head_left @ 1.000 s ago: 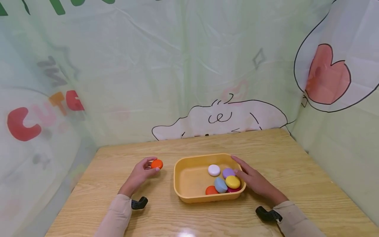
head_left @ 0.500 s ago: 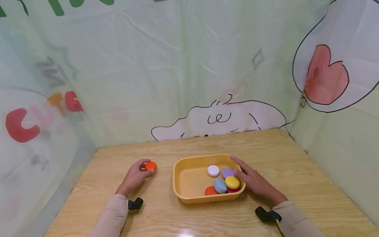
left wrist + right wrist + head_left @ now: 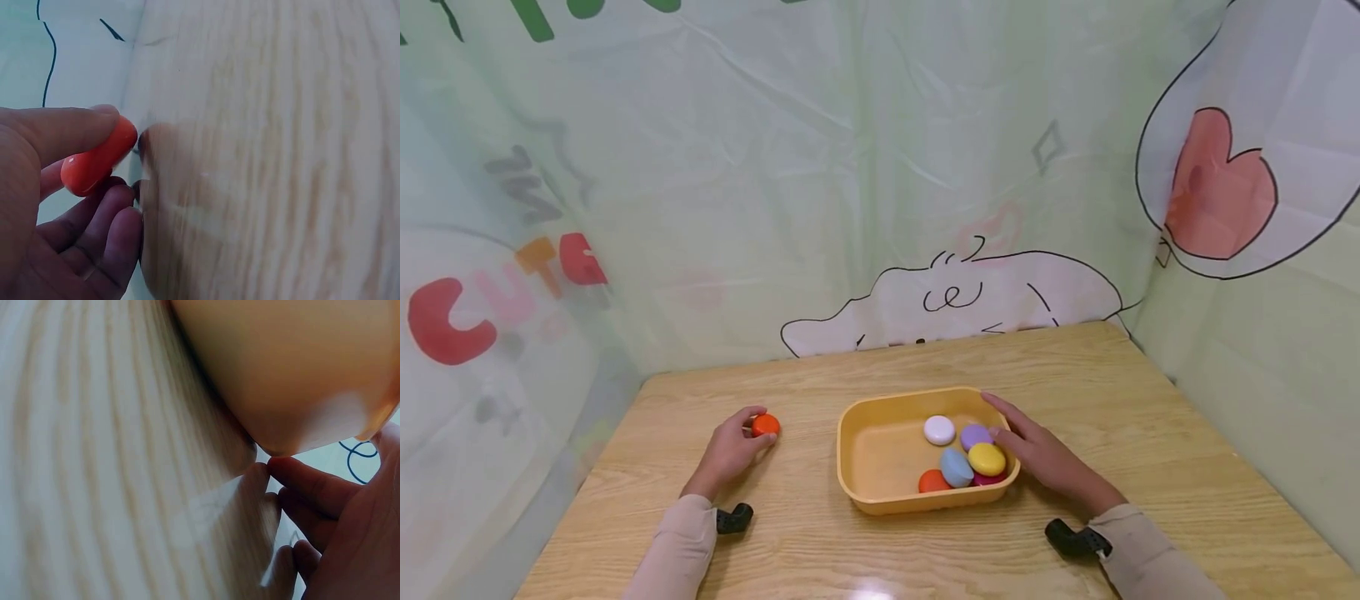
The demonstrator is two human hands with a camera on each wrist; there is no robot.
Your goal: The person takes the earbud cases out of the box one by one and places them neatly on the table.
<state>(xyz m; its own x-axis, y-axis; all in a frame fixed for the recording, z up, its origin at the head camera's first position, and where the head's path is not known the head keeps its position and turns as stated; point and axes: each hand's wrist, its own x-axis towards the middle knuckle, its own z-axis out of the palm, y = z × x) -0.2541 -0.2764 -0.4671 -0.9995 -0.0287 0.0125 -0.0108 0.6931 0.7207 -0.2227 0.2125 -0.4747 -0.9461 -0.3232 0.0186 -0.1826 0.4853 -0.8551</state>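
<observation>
Between thumb and fingers my left hand (image 3: 724, 452) pinches a smooth, rounded orange-red disc (image 3: 767, 425), close over the left part of the table. The left wrist view shows this disc (image 3: 90, 165) edge-on, thick with rounded ends. My right hand (image 3: 1047, 457) holds the right end of a yellow-orange tray (image 3: 880, 458), thumb over the rim and fingers outside. Seen from the right wrist, fingertips (image 3: 281, 465) lie at the foot of the tray's wall (image 3: 281, 375). Inside sit white (image 3: 939, 430), purple (image 3: 976, 436), yellow (image 3: 987, 459), light blue (image 3: 956, 468), orange-red (image 3: 933, 481) and dark pink (image 3: 988, 480) pieces.
The wooden table (image 3: 820, 550) carries the tray near its middle. A pale printed curtain (image 3: 737, 208) stands along the back and both sides. Each wrist wears a black camera mount, one on the left (image 3: 735, 518) and one on the right (image 3: 1077, 539).
My left hand has moved left, away from the tray, with the orange-red disc still pinched. The right hand and the tray have stayed in place.
</observation>
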